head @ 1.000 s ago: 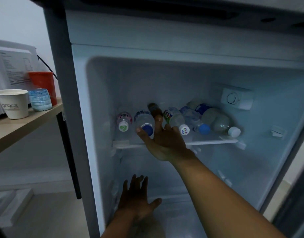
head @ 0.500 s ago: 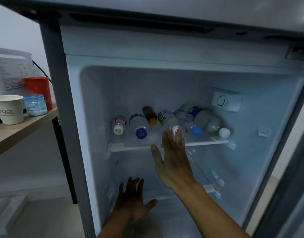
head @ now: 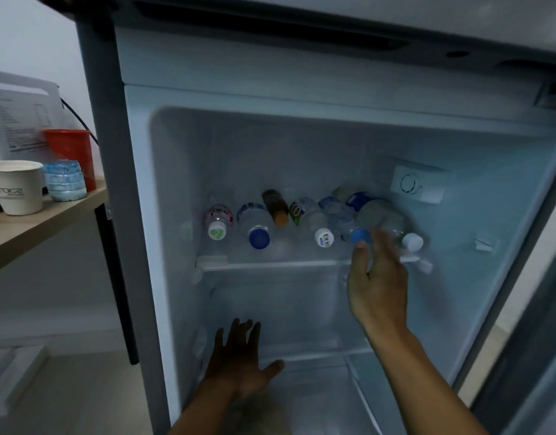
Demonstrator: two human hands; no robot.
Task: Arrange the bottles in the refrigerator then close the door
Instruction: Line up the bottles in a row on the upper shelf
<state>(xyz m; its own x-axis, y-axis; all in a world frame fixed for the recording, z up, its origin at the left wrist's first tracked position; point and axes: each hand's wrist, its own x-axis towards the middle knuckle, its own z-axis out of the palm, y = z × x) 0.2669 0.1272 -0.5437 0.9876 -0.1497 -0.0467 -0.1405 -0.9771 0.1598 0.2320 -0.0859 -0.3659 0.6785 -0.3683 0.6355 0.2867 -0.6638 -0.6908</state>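
Several plastic bottles lie on their sides on the refrigerator's upper glass shelf [head: 270, 265], caps toward me. From the left: a pink-labelled bottle [head: 218, 219], a blue-capped bottle [head: 254, 224], a small brown bottle [head: 276, 207], a green-labelled white-capped bottle [head: 308, 216]. On the right a blue-capped bottle [head: 344, 219] and a white-capped bottle [head: 392, 226] lie crowded together. My right hand [head: 375, 277] is at the shelf's right end, fingers apart, thumb touching the blue cap. My left hand [head: 239, 359] hangs open low in the compartment, holding nothing.
A thermostat dial box [head: 419, 183] is on the right inner wall. The open door's edge [head: 527, 340] runs down the right. Left of the fridge, a wooden counter [head: 35, 224] carries a paper cup [head: 17, 186], a crushed blue bottle [head: 64, 180] and a red cup [head: 71, 152].
My right hand has moved from the middle of the shelf to its right end, up to the crowded bottles. The brown bottle lies freed. My left hand stays low.
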